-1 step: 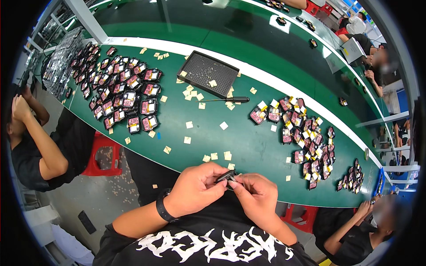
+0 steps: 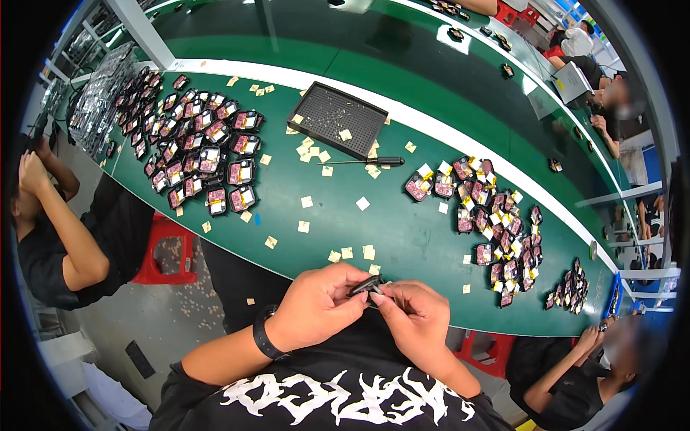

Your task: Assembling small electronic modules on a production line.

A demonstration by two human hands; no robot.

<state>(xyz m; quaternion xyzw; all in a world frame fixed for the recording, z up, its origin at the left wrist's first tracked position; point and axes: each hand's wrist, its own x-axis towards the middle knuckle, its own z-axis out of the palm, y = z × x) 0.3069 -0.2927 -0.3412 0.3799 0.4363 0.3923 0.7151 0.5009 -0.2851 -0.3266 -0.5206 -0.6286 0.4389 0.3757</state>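
A small black plastic housing is held at the table's near edge, in front of my dark shirt. My left hand is closed, gripping its left side between thumb and fingers. From the other side, my right hand pinches its right end, the thumb and fingertips meeting close to my left thumb. The fingers cover much of the part, so its inner face is hidden. Just beyond my hands, several pale yellow square paper pieces lie on the green table.
Similar black housings with pink boards crowd the left and the right. A black perforated tray stands at the back, with a screwdriver near it. People sit at both sides. Beyond a white rail runs a dark green belt.
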